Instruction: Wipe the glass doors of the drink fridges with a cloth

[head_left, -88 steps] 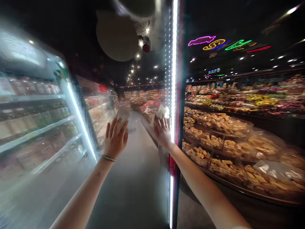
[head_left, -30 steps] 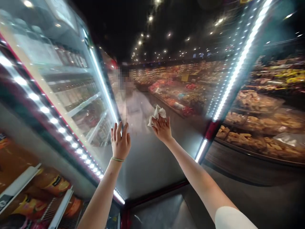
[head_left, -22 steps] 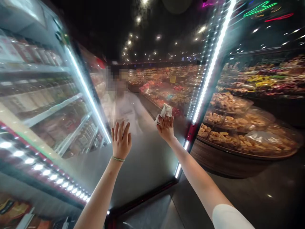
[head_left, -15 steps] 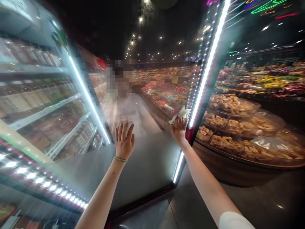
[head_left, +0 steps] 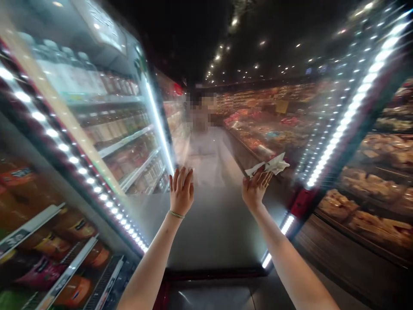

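Note:
My left hand (head_left: 181, 191) rests flat against a glass door (head_left: 222, 232), its fingers spread and holding nothing. A thin band circles that wrist. To its right, my right hand (head_left: 254, 191) is closed on a crumpled white tissue (head_left: 275, 165) at the glass surface. Loose ends of the tissue stick out above and to the right of the fingers. Part of what shows around it may be its reflection. A bright LED strip (head_left: 351, 112) lines the door's right edge, apart from my right hand.
Lit shelves of bottles (head_left: 112, 131) appear in the glass at left. Cooler shelves with packaged drinks (head_left: 77, 290) stand at lower left. Heaped packaged food (head_left: 342, 206) lies at right. A faint person's figure (head_left: 206, 150) shows in the glass, apparently a reflection.
The door and view have swung, bringing more cooler shelves in at left. My right hand has come away from the door's right LED edge, with the tissue still in it. My left hand stays on the glass.

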Demonstrator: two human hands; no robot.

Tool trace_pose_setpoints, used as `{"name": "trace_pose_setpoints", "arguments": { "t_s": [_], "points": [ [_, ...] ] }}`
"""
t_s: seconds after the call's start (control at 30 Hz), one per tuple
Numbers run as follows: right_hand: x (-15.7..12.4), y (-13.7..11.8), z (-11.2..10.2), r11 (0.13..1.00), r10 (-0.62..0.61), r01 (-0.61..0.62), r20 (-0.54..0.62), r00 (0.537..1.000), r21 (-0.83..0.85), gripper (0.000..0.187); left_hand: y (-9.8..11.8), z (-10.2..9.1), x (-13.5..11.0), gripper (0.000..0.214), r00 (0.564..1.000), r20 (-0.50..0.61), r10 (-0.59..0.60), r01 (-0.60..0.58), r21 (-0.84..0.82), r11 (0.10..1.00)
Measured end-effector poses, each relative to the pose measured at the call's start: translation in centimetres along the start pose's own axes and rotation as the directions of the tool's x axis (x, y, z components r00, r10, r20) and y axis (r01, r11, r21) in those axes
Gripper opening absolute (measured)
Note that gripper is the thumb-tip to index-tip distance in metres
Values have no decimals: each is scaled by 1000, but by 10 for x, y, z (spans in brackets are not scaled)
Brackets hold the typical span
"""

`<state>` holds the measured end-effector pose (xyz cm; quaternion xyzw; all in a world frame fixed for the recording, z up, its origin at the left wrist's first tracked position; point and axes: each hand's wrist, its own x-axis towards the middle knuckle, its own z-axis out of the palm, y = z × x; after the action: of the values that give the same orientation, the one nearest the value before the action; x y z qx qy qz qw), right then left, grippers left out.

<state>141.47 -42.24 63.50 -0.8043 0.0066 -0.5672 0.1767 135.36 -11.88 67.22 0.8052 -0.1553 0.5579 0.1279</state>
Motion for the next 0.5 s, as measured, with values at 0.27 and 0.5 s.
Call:
{"name": "trace_pose_setpoints", "arguments": {
  "t_s": [0.27,0.5],
  "points": [
    [-37,-182,32,924,-372,341,204,905,172,60,-83,-56,-23,51,997,7,-82,81,95,992],
    [-93,-305,65,632,-754,636,164,636,444,53,-159,-115,-51,52,992,21,-126,121,163,979]
  ]
}}
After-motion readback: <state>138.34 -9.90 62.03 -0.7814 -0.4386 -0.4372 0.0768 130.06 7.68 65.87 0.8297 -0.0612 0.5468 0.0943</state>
